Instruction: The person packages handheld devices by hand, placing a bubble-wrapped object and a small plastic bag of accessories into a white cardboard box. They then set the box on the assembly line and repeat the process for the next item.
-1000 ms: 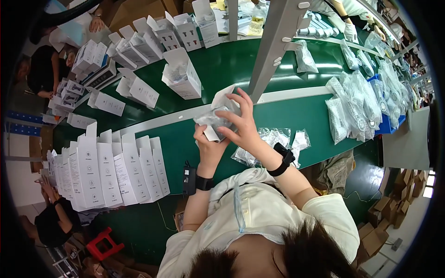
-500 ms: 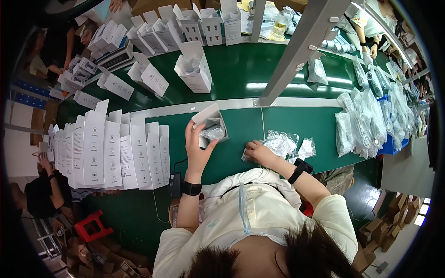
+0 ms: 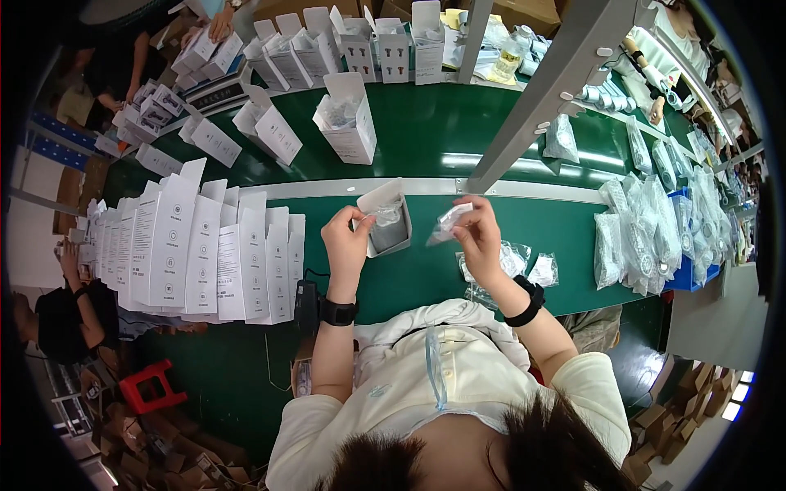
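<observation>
A white open-topped box [image 3: 395,249] stands on the green bench in front of me, its lid flap raised at the back. Inside it is a clear plastic bag [image 3: 388,214]. My left hand [image 3: 347,243] is closed at the box's left edge, thumb and fingers pinching what looks like the bag's plastic. My right hand [image 3: 481,237], raised to the right of the box, pinches a small clear packet [image 3: 447,224] with something whitish in it. Below that hand lie several flat clear packets [image 3: 512,260], and one more small packet [image 3: 544,270] is to their right.
Tall white open boxes [image 3: 168,245] crowd the bench at left. Beyond the grey rail stand more filled boxes [image 3: 347,123]. A slanting metal post [image 3: 532,106] rises ahead. Bagged parts [image 3: 639,229] are heaped by a blue bin [image 3: 686,277] at right. Other people work around the bench.
My right hand has picked a small packet from the pile and lifted it toward the box. My left hand has gone from spanning the box to pinching at its left edge.
</observation>
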### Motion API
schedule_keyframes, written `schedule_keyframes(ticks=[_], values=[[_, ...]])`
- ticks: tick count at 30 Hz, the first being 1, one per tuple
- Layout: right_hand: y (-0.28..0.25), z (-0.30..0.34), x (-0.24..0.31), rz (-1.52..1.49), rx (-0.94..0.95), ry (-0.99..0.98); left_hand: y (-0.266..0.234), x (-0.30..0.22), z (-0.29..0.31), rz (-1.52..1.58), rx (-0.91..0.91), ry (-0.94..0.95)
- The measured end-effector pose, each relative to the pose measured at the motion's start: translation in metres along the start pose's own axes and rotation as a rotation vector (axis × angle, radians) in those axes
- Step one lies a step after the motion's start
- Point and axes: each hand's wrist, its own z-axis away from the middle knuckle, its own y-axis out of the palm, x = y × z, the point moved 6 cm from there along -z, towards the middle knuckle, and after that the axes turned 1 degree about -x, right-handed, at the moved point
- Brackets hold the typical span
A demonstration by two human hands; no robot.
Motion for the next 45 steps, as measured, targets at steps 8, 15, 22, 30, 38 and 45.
schedule_keyframes(ticks=[8, 15, 22, 30, 38, 45], values=[[0.073, -0.021, 0.025, 0.169, 0.019, -0.423, 0.002, 0.011, -0.003, 0.03, 0.025, -0.073], [0.077, -0.016, 0.022, 0.685, 0.331, -0.462, 0.001, 0.022, -0.005, 0.113, 0.047, -0.13], [0.094, -0.022, 0.021, 0.794, 0.272, -0.617, -0.035, 0.014, 0.003, 0.265, -0.057, -0.051], [0.076, -0.022, 0.008, 0.488, 0.355, -0.494, -0.174, 0.032, 0.017, -1.118, -0.237, -0.1], [0.076, -0.026, -0.091, 0.016, 0.462, 0.076, -0.118, -0.001, 0.032, -0.966, 0.18, -0.189], [0.003, -0.13, -0.144, -0.175, -0.277, 0.162, 0.005, 0.018, 0.053, -0.585, 0.304, -0.21]])
